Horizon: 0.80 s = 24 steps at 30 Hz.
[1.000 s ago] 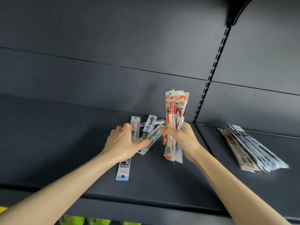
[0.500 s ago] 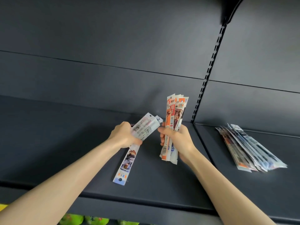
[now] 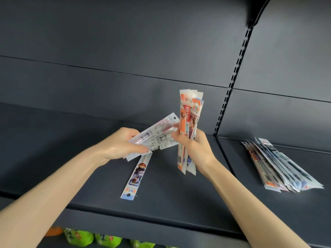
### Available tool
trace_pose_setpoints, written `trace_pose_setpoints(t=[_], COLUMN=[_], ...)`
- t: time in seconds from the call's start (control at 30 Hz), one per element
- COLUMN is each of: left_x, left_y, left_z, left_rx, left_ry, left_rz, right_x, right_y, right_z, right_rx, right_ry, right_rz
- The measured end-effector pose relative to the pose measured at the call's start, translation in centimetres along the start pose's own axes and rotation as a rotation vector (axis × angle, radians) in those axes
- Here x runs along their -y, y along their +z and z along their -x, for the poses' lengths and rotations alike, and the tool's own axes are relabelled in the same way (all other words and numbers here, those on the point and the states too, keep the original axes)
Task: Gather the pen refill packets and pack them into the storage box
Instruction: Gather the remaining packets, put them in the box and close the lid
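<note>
The packets (image 3: 155, 138) in your left hand (image 3: 121, 144) are fanned and tilted, pinched between thumb and curled fingers. Their far ends touch the upright bundle (image 3: 189, 122), which your right hand (image 3: 195, 147) grips around its middle. One long packet (image 3: 136, 176) hangs below the left hand, toward the front edge of the shelf (image 3: 179, 203). To join them well, I think you should turn the fan upright, square its ends, then lay it flat against the bundle before the right fingers loosen and close again. Both forearms reach up and forward, with the wrists near each other. Another pile (image 3: 279, 169) lies on the right part of the shelf. The box is not in view.
</note>
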<state>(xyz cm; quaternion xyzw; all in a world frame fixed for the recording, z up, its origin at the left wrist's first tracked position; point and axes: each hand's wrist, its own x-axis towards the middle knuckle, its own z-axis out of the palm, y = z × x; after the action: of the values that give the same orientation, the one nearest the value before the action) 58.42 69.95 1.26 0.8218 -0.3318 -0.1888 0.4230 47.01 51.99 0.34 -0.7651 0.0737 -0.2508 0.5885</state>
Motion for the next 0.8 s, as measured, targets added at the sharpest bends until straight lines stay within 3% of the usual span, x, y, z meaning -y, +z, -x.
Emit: trace_pose_setpoints(t=[0.2, 0.47, 0.67, 0.73, 0.8], left_x=[-1.9, -0.6, -0.1, 0.1, 0.2], left_y=[-2.7, -5.6, -7.5, -7.1, -6.4], left_z=[0.1, -2.7, -5.4, -6.4, -7.4], left_rx=[0.21, 0.237, -0.008, -0.151, -0.193], left_ry=[0.101, 0.117, 0.116, 0.139, 0.156], left_rz=[0.113, 0.191, 0.331, 0.49, 0.723], right_x=[0.9, 0.3, 0.8, 0.3, 0.0], right_y=[0.7, 1.8, 3.7, 4.2, 4.6], right_z=[-2.5, -4.6, -6.7, -7.2, -7.8], right_rx=[0.171, 0.33, 0.203, 0.092, -0.034], right_ry=[-0.169, -0.016, 0.072, 0.083, 0.089], right_rz=[0.448, 0.379, 0.312, 0.225, 0.115])
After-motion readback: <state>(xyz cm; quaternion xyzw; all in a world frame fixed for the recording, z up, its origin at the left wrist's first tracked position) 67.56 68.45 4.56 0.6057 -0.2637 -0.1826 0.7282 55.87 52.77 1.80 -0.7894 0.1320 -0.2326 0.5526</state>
